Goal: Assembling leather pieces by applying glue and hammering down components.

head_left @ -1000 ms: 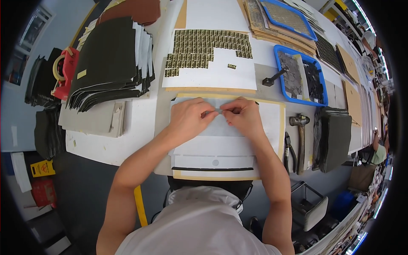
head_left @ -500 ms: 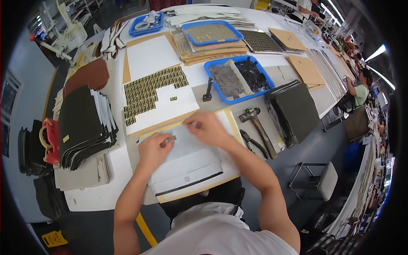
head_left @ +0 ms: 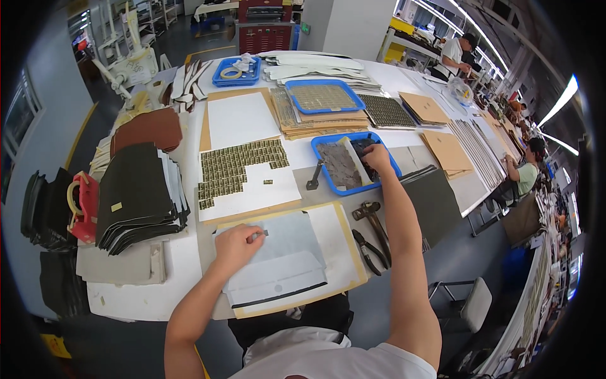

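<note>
My left hand (head_left: 240,245) is closed at the fingertips on a small grey piece (head_left: 265,233), over a pale sheet (head_left: 297,249) on a yellow-edged board (head_left: 344,252). Out to the right, my right hand (head_left: 379,156) reaches into the dark side of a divided blue tray (head_left: 353,190) holding grey pieces (head_left: 338,165) and black pieces (head_left: 361,144); its fingers are curled down, and what they grip is hidden. Below the tray lie a hammer (head_left: 365,213) and black-handled pliers (head_left: 369,251), beside my right forearm. A dark upright tool (head_left: 314,178) stands at the tray's left.
Left are stacked black sheets (head_left: 132,196), brown pieces (head_left: 142,129) and a red tape dispenser (head_left: 82,208). Behind are gold pieces on paper (head_left: 230,170), more blue trays (head_left: 322,88) and cardboard (head_left: 442,151). Co-workers (head_left: 524,177) work at the right; a chair (head_left: 473,306) stands below.
My right hand has left the sheet and moved up and right into the blue tray. My left hand stays on the sheet. The view has tilted up, showing more of the room.
</note>
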A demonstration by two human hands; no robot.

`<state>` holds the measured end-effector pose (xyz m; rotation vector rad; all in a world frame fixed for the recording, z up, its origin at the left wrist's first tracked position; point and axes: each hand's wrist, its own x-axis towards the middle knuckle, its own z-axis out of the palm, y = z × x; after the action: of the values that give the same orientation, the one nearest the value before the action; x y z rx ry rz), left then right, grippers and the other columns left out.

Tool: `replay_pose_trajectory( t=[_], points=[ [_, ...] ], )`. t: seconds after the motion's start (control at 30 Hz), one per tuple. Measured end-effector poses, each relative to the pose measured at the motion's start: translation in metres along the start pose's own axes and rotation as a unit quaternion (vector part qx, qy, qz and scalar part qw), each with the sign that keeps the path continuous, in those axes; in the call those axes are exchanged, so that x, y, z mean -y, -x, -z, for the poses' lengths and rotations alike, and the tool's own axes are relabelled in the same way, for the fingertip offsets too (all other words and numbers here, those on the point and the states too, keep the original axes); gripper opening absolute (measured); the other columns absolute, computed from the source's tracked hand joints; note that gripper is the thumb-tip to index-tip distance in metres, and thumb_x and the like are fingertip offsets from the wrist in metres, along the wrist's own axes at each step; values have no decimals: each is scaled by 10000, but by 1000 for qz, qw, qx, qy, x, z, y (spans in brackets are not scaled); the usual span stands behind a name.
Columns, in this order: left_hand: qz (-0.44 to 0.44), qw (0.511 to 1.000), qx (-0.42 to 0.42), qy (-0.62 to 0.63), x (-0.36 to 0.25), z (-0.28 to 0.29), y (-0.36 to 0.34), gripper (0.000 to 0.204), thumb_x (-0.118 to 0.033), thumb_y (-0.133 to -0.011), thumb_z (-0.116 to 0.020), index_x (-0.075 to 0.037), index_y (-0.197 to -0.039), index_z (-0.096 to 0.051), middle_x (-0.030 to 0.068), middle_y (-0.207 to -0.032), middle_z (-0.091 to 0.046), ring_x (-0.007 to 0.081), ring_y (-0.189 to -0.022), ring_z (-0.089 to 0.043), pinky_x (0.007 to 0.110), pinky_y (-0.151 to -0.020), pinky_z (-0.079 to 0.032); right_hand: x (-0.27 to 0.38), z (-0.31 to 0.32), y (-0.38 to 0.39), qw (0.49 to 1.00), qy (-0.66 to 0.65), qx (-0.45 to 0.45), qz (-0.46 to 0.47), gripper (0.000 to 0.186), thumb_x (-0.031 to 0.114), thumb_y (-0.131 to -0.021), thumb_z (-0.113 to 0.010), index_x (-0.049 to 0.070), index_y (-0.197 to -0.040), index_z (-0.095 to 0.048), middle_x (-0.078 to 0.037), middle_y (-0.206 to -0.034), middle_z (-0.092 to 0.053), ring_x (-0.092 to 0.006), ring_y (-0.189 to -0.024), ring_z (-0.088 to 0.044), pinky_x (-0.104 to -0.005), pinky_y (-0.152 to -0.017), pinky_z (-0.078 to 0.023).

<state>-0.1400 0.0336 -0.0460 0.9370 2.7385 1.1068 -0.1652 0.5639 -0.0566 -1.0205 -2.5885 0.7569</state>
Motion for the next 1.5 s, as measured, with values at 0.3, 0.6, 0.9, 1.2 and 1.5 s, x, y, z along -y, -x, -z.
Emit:
replay_pose_trajectory(
  t=[0.3, 0.6, 0.9, 1.2, 1.5],
  points=[
    [-11, 1000, -26, -4, 2, 0, 0, 114, -248, -812, -784, -168, -892, -792, 15, -682, -640, 213, -618, -631, 366, -569, -475, 18, 13, 7, 985, -144, 48, -81, 255, 11, -761, -739, 30, -1012, -781, -99, -800, -736, -170, -600, -673, -313, -506, -523],
    [7, 1000, -6, -7, 5, 3, -2, 109, -283, -843, -748, -199, -903, -783, 10, -736, -668, 229, -680, -664, 386, -594, -491, 21, 11, 11, 995, -95, 4, -30, 308, 19, -805, -753, 7, -1113, -741, -78, -773, -711, -154, -580, -647, -308, -487, -521],
    [-4, 1000, -19, 10, 2, -1, 3, 84, -239, -824, -777, -184, -886, -791, 8, -677, -632, 205, -619, -624, 364, -567, -472, 8, 0, -2, 997, -55, 39, -24, 302, 36, -757, -802, 6, -1054, -752, -137, -815, -745, -207, -636, -701, -355, -554, -559],
    [-19, 999, -20, 16, 1, -2, -5, 96, -252, -832, -767, -176, -888, -785, 21, -702, -650, 224, -648, -644, 374, -576, -475, 24, 52, 19, 955, -268, 75, -106, 219, 27, -930, -639, 5, -1136, -714, -29, -729, -635, -110, -590, -599, -251, -514, -522],
    [0, 1000, -8, 15, 5, 4, 2, 94, -263, -859, -746, -185, -897, -781, 11, -723, -662, 228, -682, -665, 380, -597, -494, 132, 61, 174, 826, -546, 131, 41, 199, 13, -977, -588, -60, -1143, -671, -72, -858, -684, -155, -706, -698, -305, -648, -618]
  ],
)
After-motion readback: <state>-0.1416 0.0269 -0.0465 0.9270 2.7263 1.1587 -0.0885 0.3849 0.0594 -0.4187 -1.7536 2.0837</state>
